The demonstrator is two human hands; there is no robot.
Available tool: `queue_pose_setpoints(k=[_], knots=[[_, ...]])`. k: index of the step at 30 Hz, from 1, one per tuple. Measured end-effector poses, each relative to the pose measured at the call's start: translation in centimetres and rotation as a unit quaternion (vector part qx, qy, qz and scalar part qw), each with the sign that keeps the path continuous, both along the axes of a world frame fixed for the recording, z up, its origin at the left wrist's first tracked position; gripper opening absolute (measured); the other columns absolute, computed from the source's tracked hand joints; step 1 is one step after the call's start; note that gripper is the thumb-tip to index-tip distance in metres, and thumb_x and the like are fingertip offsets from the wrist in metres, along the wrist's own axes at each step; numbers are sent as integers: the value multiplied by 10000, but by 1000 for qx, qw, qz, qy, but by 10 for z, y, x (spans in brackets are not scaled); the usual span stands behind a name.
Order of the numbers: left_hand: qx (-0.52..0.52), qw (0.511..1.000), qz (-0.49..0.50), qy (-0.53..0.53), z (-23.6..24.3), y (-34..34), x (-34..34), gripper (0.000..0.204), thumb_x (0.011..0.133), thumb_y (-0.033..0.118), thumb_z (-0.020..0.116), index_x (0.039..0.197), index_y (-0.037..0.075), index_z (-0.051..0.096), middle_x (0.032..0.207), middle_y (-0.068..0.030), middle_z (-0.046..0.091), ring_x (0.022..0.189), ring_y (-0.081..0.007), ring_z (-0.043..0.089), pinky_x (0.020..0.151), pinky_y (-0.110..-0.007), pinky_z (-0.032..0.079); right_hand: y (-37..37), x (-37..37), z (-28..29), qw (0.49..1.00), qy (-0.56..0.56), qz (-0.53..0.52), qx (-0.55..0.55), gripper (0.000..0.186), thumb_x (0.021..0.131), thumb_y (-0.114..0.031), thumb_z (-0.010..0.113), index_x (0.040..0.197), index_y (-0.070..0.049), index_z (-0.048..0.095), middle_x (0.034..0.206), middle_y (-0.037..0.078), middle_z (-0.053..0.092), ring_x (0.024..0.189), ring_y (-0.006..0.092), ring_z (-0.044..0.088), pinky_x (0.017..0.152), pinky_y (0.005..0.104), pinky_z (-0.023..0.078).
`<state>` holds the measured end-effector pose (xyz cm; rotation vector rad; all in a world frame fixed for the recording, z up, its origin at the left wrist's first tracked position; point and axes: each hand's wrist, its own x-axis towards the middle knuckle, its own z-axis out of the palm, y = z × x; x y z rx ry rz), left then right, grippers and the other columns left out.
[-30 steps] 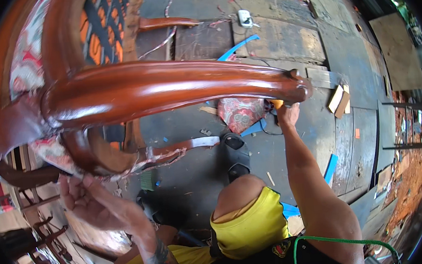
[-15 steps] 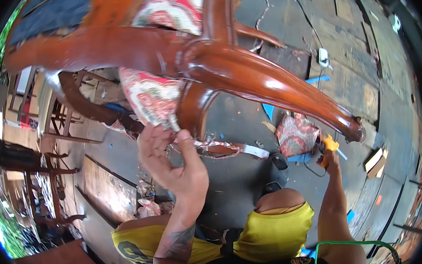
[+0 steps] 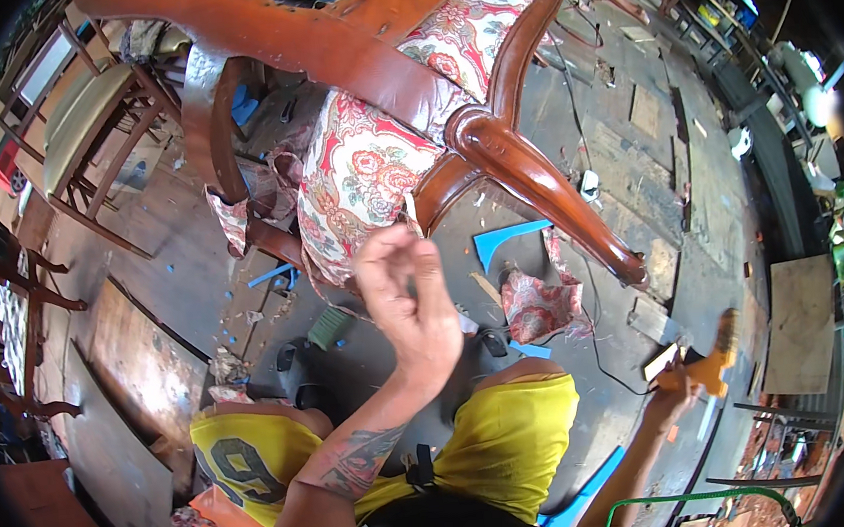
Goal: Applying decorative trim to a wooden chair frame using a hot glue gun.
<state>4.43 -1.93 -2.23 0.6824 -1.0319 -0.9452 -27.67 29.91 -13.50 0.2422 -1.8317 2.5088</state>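
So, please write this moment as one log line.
left hand: near floral fabric, grip unclear; right hand: holding orange tool; wooden chair: in front; blue piece: on floor

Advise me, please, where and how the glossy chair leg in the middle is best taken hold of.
Probably around the slim lower part of the chair leg, just above its foot, coming from the right: the leg tapers there, and its end juts rightward, away from the floral upholstery.

Worn floor (image 3: 606, 418) of wooden boards.
On it lie one patterned cloth piece (image 3: 541, 305), one blue strip (image 3: 486, 246) and a green block (image 3: 330, 328), perhaps a brush.
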Motion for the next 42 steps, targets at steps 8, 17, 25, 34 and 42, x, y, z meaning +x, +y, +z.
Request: queue_pose_setpoints(k=[8, 17, 25, 34, 42], knots=[[38, 931, -333, -142, 23, 73, -31, 464, 1037, 116, 629, 1459, 8, 470, 1357, -192, 599, 1247, -259, 604, 1057, -375, 493, -65, 70, 182, 946, 166, 277, -15, 588, 1084, -397, 504, 1463, 52, 476, 1444, 254, 569, 1194, 309, 643, 863, 350, 565], [-44, 881, -422, -209, 64, 77, 2, 960, 831, -17, 691, 1625, -36, 152, 1632, -316, 242, 1534, -465, 259, 1261, -492, 283, -184, 207, 174, 908, 128, 393, 77, 682, 971, -394, 684, 1465, 38, 499, 1351, 166, 631, 1263, 279, 597, 1106, 419, 434], [-73, 895, -280, -340, 24, 52, 18, 894, 783, -15, 724, 1550, -62, 268, 1549, -331, 303, 1437, -552, 300, 1189, -559, 354, -217, 210, 153, 829, 239, 466, 197, 518, 837, -201, 823, 1270, 10, 634, 1238, 176, 654, 1112, 347, 645, 958, 431, 506], [-83, 928, -216, -291, 15, 47, -9, 754, 821, 134, 750, 1471, 6, 392, 1414, -252, 423, 1368, -475, 384, 1078, -516, 468, -240, 203, 186, 797, 237, 520, 194, 557, 833, -301, 874, 1259, -9, 665, 1179, 153, 706, 978, 265, 692, 884, 359, 531], [-112, 965, -93, -219, 18, 38, -1, 574, 815, 171, 835, 1288, 9, 552, 1164, -187, 568, 1046, -383, 615, 898, -462, 519, -247, 222, 184, 779, 329, 496, 198, 747, 663, -289, 1005, 1245, 18, 652, 1236, 208, 674, 1102, 385, 683, 957, 444, 524]])
